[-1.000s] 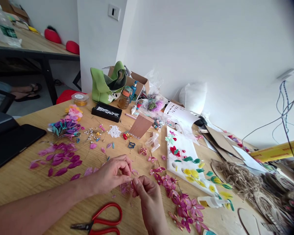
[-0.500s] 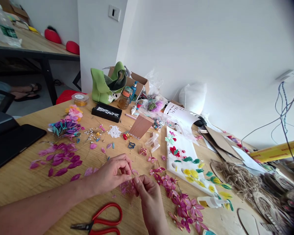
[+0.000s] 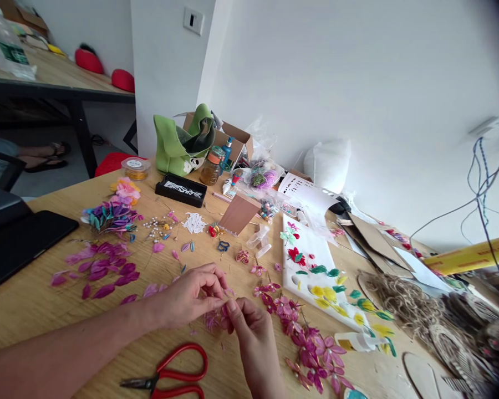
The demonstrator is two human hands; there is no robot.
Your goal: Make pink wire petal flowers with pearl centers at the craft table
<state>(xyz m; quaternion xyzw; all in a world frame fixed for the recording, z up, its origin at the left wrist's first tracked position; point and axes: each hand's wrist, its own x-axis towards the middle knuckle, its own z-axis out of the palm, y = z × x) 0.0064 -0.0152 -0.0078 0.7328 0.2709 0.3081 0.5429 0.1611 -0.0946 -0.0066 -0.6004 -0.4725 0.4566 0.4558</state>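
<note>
My left hand (image 3: 197,295) and my right hand (image 3: 249,327) meet over the wooden table, fingertips pinched close together. Between and just below them shows a pink petal piece (image 3: 225,317), gripped by my right thumb and fingers. What my left fingertips pinch is too small to make out. Red-handled scissors (image 3: 183,377) lie open in front of my hands. Loose magenta petals (image 3: 103,269) are spread at the left, and finished-looking pink flowers (image 3: 311,349) with pearl centres lie to the right of my right hand.
A white foam board (image 3: 311,266) holds red, green and yellow petals. Behind stand a black tray (image 3: 181,191), a brown block (image 3: 239,213), a jar (image 3: 212,166) and a green bag (image 3: 178,144). A black tablet (image 3: 29,244) lies left; twine (image 3: 395,293) lies right.
My left hand has shifted very slightly to the right. Both hands keep their pinch, and the objects on the table lie as before.
</note>
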